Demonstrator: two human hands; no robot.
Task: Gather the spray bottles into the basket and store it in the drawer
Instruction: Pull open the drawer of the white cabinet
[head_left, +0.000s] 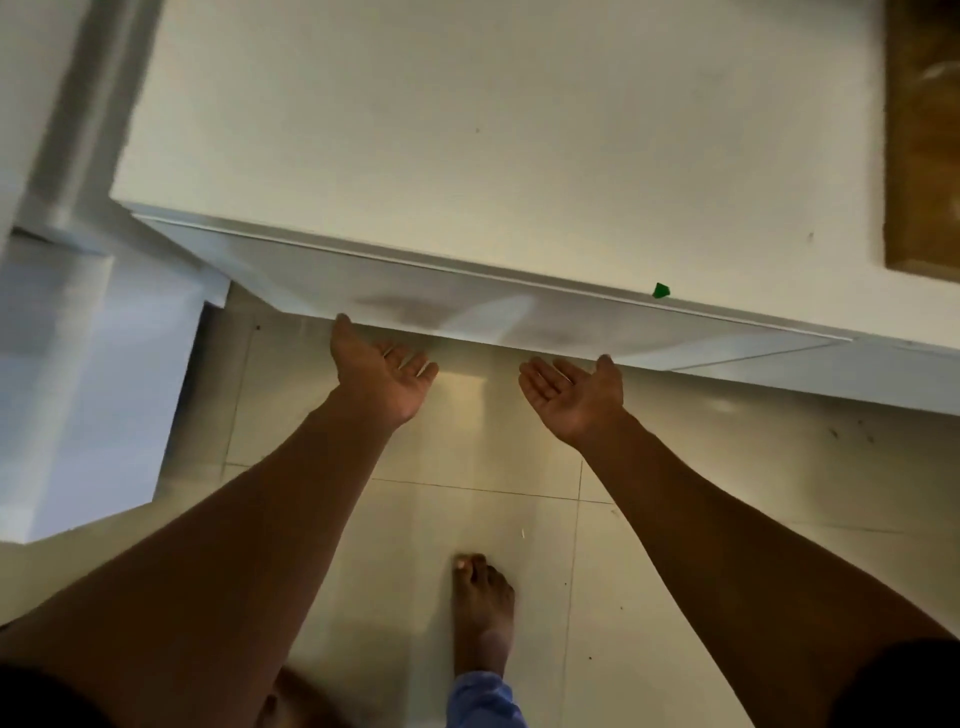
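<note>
A white drawer front (467, 306) runs along the near side of a white cabinet top (467, 130); the drawer looks shut. My left hand (382, 371) is palm up just under the drawer's lower edge, thumb touching that edge. My right hand (574, 392) is also palm up, fingers apart, its thumb at the same edge further right. Neither hand holds anything. No spray bottles and no basket are in view.
A small green scrap (661, 291) lies at the cabinet top's front edge. A brown wooden board (924, 135) sits at the far right of the top. A white block (78, 374) stands at the left. My bare foot (480, 613) is on the tiled floor.
</note>
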